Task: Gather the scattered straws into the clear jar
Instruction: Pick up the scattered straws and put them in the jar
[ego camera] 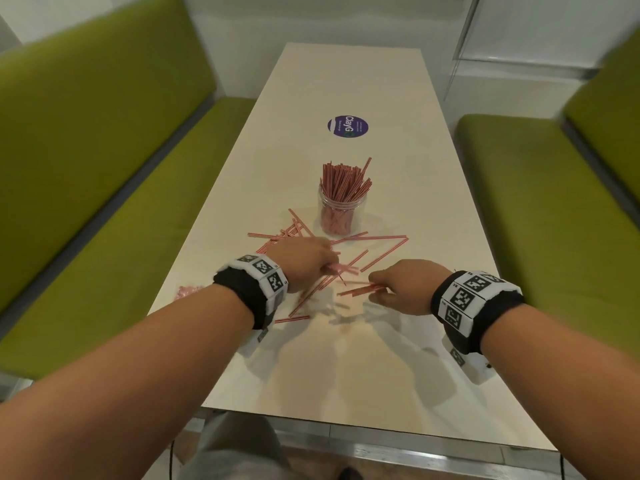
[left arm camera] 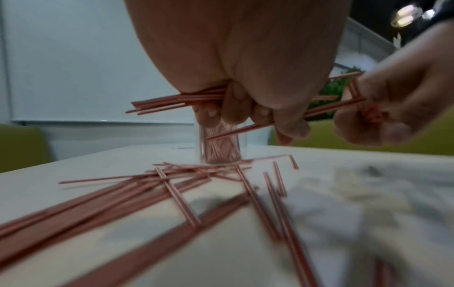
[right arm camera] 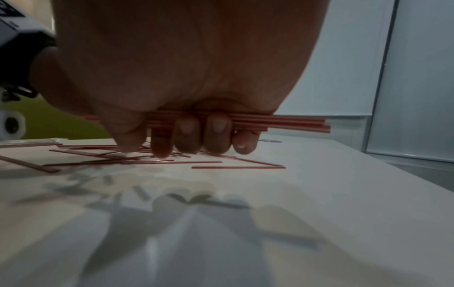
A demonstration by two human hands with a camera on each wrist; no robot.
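Note:
A clear jar [ego camera: 340,216] packed with upright red-and-white straws stands mid-table; it also shows behind my fingers as the jar [left arm camera: 221,149]. Loose straws [ego camera: 384,244] lie scattered in front of it, seen close as straws [left arm camera: 176,194] and straws [right arm camera: 238,167]. My left hand [ego camera: 304,261] hovers over the pile, fingers curled round a bundle of straws [left arm camera: 172,101]. My right hand [ego camera: 405,285] is just right of it, gripping its own bundle [right arm camera: 282,123], whose ends stick out leftward [ego camera: 360,290].
The long white table [ego camera: 346,98] carries a round purple sticker [ego camera: 347,126] beyond the jar. A small pink wrapper [ego camera: 187,292] lies at the table's left edge. Green benches [ego camera: 104,168] flank both sides.

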